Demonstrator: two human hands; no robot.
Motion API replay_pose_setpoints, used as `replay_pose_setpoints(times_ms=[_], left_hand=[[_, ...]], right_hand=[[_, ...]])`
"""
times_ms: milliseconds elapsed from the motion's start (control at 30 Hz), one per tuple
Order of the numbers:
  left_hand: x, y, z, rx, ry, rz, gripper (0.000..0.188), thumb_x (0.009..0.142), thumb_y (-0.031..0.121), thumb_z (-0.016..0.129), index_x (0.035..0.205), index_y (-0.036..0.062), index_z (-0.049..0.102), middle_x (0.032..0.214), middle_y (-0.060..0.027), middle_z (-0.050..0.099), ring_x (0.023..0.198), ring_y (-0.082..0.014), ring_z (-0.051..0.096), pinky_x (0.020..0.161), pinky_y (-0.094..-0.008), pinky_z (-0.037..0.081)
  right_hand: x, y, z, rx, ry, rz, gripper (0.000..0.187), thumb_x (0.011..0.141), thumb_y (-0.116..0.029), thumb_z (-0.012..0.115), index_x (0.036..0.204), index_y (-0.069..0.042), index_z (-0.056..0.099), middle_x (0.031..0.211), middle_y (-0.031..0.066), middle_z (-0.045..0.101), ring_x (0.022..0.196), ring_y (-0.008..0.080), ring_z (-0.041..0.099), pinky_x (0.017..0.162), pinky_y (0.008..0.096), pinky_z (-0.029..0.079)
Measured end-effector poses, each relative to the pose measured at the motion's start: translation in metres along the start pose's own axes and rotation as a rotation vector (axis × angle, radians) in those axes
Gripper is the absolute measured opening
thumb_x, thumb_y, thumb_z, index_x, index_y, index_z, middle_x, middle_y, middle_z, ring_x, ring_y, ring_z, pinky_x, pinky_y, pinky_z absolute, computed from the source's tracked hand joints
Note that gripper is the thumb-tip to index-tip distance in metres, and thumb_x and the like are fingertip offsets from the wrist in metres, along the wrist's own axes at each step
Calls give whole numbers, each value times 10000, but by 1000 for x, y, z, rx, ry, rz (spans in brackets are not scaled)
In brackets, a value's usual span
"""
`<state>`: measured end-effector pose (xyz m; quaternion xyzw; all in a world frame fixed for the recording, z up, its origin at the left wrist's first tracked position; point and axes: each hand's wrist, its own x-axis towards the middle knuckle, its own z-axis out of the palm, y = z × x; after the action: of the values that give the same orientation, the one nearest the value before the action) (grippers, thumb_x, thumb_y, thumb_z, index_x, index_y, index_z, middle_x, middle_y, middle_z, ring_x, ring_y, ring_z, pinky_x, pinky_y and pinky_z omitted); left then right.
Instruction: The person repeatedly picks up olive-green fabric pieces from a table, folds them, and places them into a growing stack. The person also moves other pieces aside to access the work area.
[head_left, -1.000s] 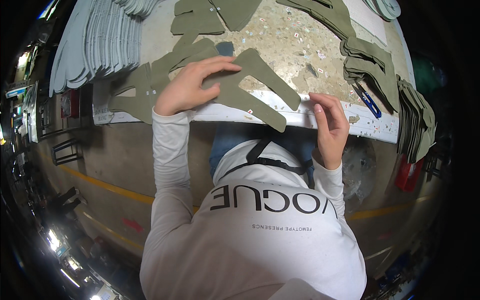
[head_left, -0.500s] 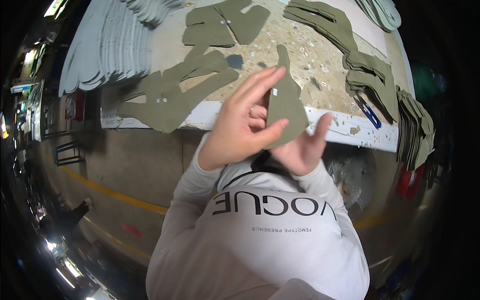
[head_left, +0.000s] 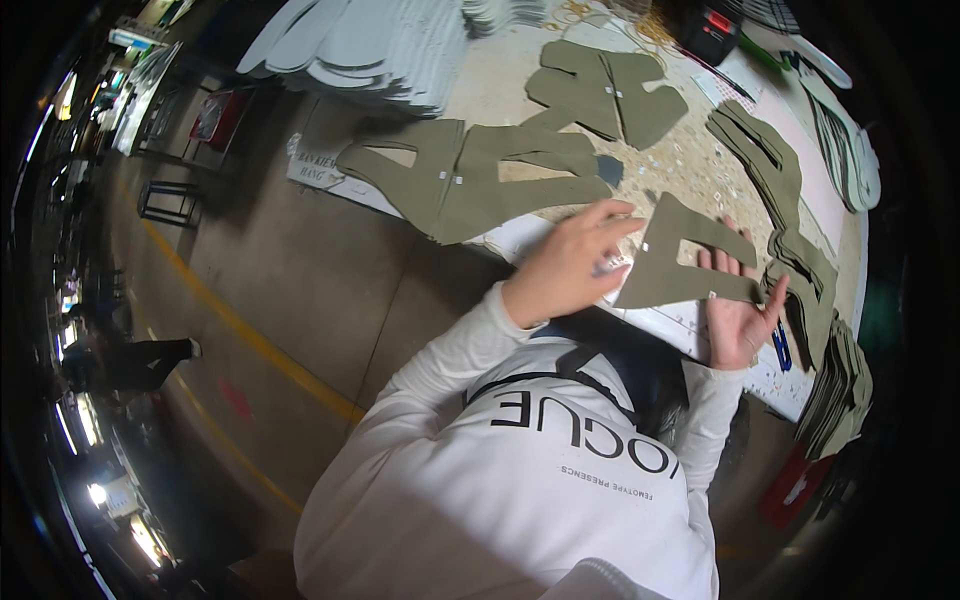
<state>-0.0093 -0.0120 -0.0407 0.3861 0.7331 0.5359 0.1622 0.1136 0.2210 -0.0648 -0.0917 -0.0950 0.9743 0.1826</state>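
Note:
A flat olive-green cut piece (head_left: pixel 650 262) with a long open slot and a small pale sticker is in front of me at the table's near edge. My right hand (head_left: pixel 738 318) supports it from beneath, palm up, with fingers showing through the slot and the thumb by the right end. Beside the piece's left edge is my left hand (head_left: pixel 578 258), its fingers bent and the thumb apart. Whether the fingertips touch that edge is hard to tell. To the left, a pair of matching olive pieces (head_left: pixel 420 185) lies on the table, partly over its front edge.
Another olive pair (head_left: pixel 605 95) lies farther back. Stacked olive pieces (head_left: pixel 770 160) line the right side, near blue-handled snips (head_left: pixel 781 345). Light grey stacked pieces (head_left: pixel 390 60) fill the far left. A black and red device (head_left: pixel 710 30) stands at the back. More olive pieces (head_left: pixel 842 385) hang at the right.
My view has swung, shifting the table rightward. The olive piece has turned from upright to sideways with its slot showing. My left hand has come off its face, while the right hand still supports it.

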Motion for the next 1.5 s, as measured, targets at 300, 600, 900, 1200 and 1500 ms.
replay_pose_setpoints(times_ms=[300,600,900,1200,1500], left_hand=[[-77,-23,-160,552,216,-81,369,691,124,805,1049,91,719,1122,-79,676,1049,-277,623,905,-362,497],[-88,-50,-173,429,182,-19,304,717,86,795,1014,69,729,1107,-75,697,1107,-253,631,930,-349,495],[-52,-46,-153,-23,919,32,78,971,83,587,986,7,598,781,1,657,654,-23,526,583,-199,429],[-12,-16,-6,130,444,105,101,892,19,623,992,21,637,1016,-136,718,902,-243,707,756,-330,544],[-49,-23,29,246,156,247,133,809,-5,675,926,57,682,1106,-85,701,1131,-284,640,1004,-467,478]], right_hand=[[-13,-29,18,-1062,151,-637,544,992,-142,465,1493,-27,287,1492,207,383,1409,268,345,1164,392,261],[-12,14,25,-1706,-23,-637,265,957,-36,530,1197,28,621,1189,125,626,1162,210,560,1026,322,386],[-27,38,36,-2097,-380,-342,398,787,-84,714,1180,-39,665,1196,139,611,1113,281,576,940,357,446],[-34,63,27,-2293,-434,-616,423,701,-70,778,1113,-59,686,1095,97,640,993,291,600,848,383,460],[-39,37,22,-2338,-406,-683,444,629,55,684,1056,-66,694,945,78,640,847,278,606,727,379,469]])
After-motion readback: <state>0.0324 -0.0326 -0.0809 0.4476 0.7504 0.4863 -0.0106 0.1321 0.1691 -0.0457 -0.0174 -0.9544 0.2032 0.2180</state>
